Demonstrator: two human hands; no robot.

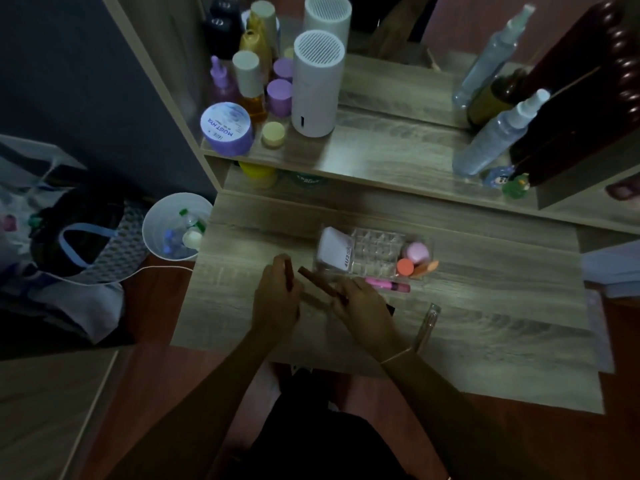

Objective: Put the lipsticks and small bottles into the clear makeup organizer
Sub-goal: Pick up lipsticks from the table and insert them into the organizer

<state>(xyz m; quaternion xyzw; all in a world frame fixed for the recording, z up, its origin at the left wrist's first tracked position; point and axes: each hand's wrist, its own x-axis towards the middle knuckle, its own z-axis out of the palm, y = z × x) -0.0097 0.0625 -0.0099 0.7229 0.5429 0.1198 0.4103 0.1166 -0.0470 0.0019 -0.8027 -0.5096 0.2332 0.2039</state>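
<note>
Right hand [360,306] grip closed on brown lipstick [317,281], tip near clear organizer [375,252] front edge on bench [485,323]. Left hand [277,299] grip closed on second slim stick, type unclear. Advise: stand lipstick upright, lower into empty grid cell. Pink tube [388,285] lies in front tray.

The left hand [277,292] hides most of the thin brown stick it holds. The right hand [363,306] covers one end of the brown lipstick [317,280] and most of a dark thing under it. The clear makeup organizer [372,254] is blurry, so its little boxes are hard to tell apart.
</note>
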